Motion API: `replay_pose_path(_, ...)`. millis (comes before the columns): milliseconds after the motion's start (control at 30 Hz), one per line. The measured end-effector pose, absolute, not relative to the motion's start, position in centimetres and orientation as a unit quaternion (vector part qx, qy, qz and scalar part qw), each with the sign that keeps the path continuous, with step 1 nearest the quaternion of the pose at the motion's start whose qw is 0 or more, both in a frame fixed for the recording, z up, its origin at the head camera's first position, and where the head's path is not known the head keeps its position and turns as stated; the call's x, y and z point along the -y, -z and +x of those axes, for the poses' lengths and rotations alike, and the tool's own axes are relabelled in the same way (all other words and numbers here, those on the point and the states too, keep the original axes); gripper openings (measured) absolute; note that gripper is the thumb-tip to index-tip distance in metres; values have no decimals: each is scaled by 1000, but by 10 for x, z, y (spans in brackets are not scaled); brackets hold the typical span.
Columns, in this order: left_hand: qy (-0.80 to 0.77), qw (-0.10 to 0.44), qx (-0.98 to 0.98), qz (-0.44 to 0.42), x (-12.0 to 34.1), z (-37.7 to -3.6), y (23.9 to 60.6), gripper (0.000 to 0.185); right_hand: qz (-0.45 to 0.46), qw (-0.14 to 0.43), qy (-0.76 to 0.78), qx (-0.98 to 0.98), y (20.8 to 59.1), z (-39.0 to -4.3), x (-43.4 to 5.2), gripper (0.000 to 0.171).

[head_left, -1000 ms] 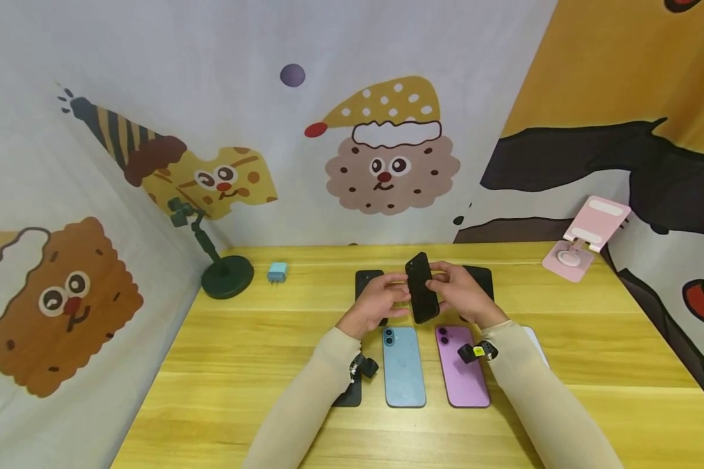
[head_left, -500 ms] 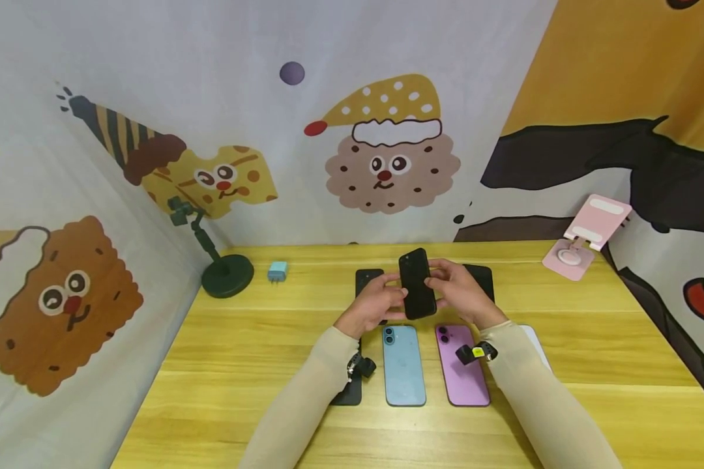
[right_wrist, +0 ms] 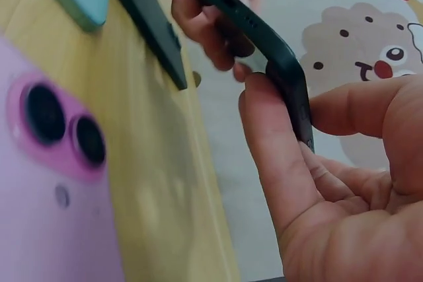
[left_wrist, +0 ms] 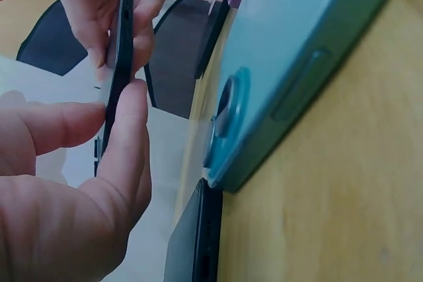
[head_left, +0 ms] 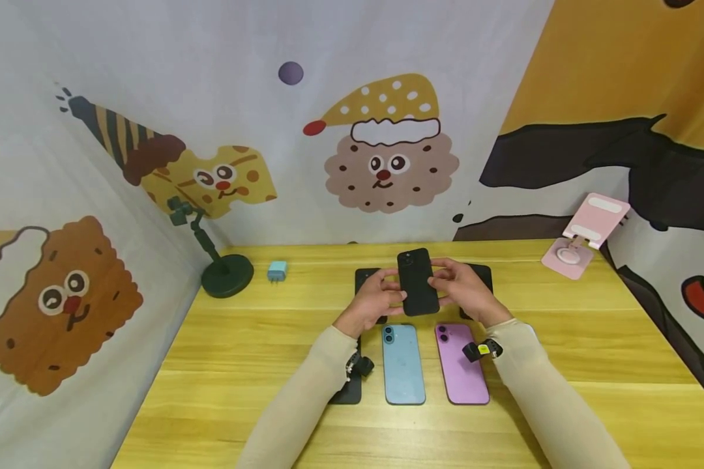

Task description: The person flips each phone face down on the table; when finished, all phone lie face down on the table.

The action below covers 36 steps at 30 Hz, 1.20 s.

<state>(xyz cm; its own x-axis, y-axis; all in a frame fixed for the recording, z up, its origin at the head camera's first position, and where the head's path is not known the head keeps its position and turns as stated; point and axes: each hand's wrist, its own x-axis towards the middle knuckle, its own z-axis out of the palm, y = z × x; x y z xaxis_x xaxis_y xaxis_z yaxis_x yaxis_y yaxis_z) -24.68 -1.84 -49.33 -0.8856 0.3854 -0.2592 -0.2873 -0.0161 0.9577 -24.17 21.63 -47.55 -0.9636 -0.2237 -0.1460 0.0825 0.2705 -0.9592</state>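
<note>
A black smartphone (head_left: 419, 283) is held up above the table, its back with the camera bump facing me in the head view. My left hand (head_left: 377, 301) pinches its left edge between thumb and fingers. On the opposite edge, my right hand (head_left: 462, 290) grips it the same way. Both wrist views show the phone's narrow edge, with thumb and fingers on its two faces. Below it on the table lie a light blue phone (head_left: 404, 365) and a pink-purple phone (head_left: 462, 365). Dark phones lie partly hidden behind my left hand and behind my right hand.
Another black phone (head_left: 349, 389) lies partly under my left forearm. A dark green stand (head_left: 227, 276) and a blue charger plug (head_left: 278, 270) are at the back left. A pink phone stand (head_left: 586, 236) is at the back right. A printed curtain (head_left: 387, 58) hangs behind the table.
The held black phone has turned from an angled, nearly edge-on pose so its back faces the head camera more fully. Both hands have stayed on it, with small shifts of the fingers.
</note>
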Motion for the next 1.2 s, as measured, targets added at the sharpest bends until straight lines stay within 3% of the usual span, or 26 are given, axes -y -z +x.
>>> replay_pose_path(700,-586,192,-786,43,9,-253,496,67,-19,153,525,-837,498,-255,-220,64)
replay_pose_path(1200,-522,199,-828,40,2,-255,491,69,-7,167,483,-859,499,-256,-219,63)
